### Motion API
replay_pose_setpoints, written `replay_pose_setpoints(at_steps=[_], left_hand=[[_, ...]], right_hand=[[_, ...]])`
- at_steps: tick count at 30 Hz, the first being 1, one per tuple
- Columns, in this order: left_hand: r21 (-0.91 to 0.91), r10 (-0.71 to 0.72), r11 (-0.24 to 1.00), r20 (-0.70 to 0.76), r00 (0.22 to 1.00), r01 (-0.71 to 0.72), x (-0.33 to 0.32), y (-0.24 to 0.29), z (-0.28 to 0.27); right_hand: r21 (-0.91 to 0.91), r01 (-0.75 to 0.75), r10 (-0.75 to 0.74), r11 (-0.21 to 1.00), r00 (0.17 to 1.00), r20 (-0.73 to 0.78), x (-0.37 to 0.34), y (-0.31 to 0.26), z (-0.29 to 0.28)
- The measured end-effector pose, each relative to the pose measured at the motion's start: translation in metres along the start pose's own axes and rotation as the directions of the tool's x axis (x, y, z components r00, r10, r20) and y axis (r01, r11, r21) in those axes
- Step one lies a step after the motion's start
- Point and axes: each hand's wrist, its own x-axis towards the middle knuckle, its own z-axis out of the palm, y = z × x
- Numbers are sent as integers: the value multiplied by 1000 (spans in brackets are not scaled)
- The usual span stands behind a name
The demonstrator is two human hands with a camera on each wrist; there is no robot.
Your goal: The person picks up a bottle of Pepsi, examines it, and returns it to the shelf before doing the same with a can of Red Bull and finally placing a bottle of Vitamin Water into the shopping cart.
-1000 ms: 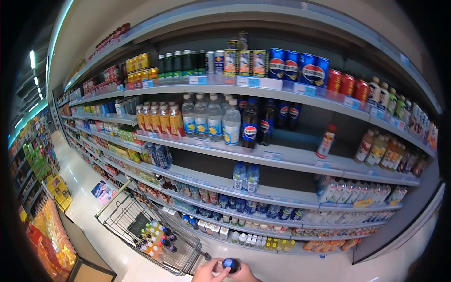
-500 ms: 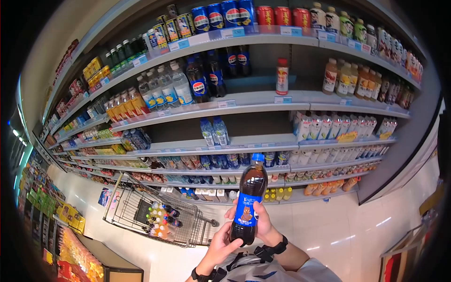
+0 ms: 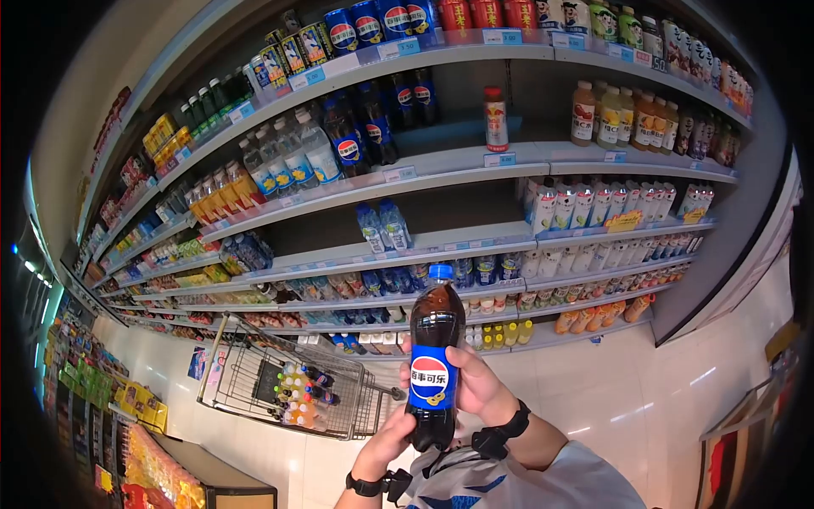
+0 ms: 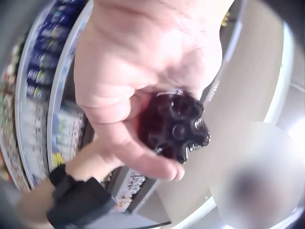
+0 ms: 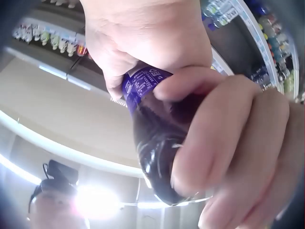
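Near stocked shelves (image 3: 475, 240), both hands (image 3: 390, 437) (image 3: 479, 388) hold a cola bottle (image 3: 432, 369).

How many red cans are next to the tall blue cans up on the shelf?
3 that I can see, in a row: the left can, beside the blue cans; the middle can; and the right can. More may be hidden behind them.

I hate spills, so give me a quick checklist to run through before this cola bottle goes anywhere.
1. Left hand gripping the cola bottle near its base: ok.
2. Right hand gripping it at label height: ok.
3. Blue cap in place: ok.
4. Seal unbroken: cannot tell, too small.
5. Bare space in the cart beside its bottles: ok.
6. A hand free to steer the cart: not ok, both hold the bottle.
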Motion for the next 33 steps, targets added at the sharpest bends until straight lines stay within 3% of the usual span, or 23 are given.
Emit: replay_pose_setpoints(at_steps=[2, 3, 4, 5, 7, 8, 9, 10, 11, 12, 14, 16, 18, 21, 23, 27, 29, 33], left_hand=[[251, 81, 967, -152, 985, -41, -1, 11, 3], [486, 245, 868, -241, 939, -102, 3, 9, 6], [724, 331, 689, -271, 904, -35, 5, 18, 16], [747, 341, 665, -293, 893, -9, 5, 17, 15], [769, 352, 639, -317, 881, 21, 1, 6, 5], [668, 316, 743, -283, 905, -50, -2, -3, -4], [547, 284, 830, -243, 927, -111, -4, -2, -4], [548, 284, 829, -247, 926, -109, -9, 0, -2], [217, 155, 969, -173, 973, -116, -16, 4, 3], [-140, 58, 988, -55, 997, -65, -21, 8, 7], [-235, 21, 972, -28, 999, -27, -26, -4, -2], [-415, 80, 910, 148, 986, -11, -22, -12, -12], [-387, 44, 922, 115, 992, 4, -24, -15, -15], [-457, 96, 889, 198, 975, 5, -22, -16, -17], [-573, 159, 819, 180, 971, -28, -22, -17, -11], [-564, 162, 825, 182, 970, -32, -24, -16, -12], [-477, 106, 879, 191, 976, -2, -25, -16, -14], [-442, 79, 897, 190, 979, 13, -28, -19, -13]], right_hand=[[-71, -12, 11, 997, 1000, -18, 0, -4, 10], [-321, 58, -89, 945, 993, -82, 3, -1, 15], [-553, 102, -199, 827, 973, -118, 4, 2, 17], [-611, 120, -217, 782, 972, -87, 5, 6, 16], [-581, 134, -212, 803, 975, -67, 4, 12, 15], [-557, 156, -215, 816, 976, -42, 5, 13, 14], [-418, 140, -152, 898, 988, 5, 3, 8, 23], [-415, 139, -150, 899, 989, 6, 2, 8, 22], [-347, 96, -108, 933, 994, -14, 2, 9, 19], [-277, 53, -64, 959, 997, -32, 1, 12, 15], [-283, 84, -104, 955, 993, -55, 0, 25, 6], [-160, -1, -7, 987, 999, -47, -2, 28, 4], [-154, 8, -12, 988, 999, -29, -3, 29, 5], [-174, -12, 6, 985, 999, -38, -5, 29, 5], [-229, 16, -55, 973, 984, -167, -5, 31, 15], [-305, 18, -70, 952, 985, -161, -9, 31, 10], [-527, 82, -169, 846, 978, -119, -10, 29, 15], [-551, 73, -207, 831, 961, -185, -13, 31, 20]])
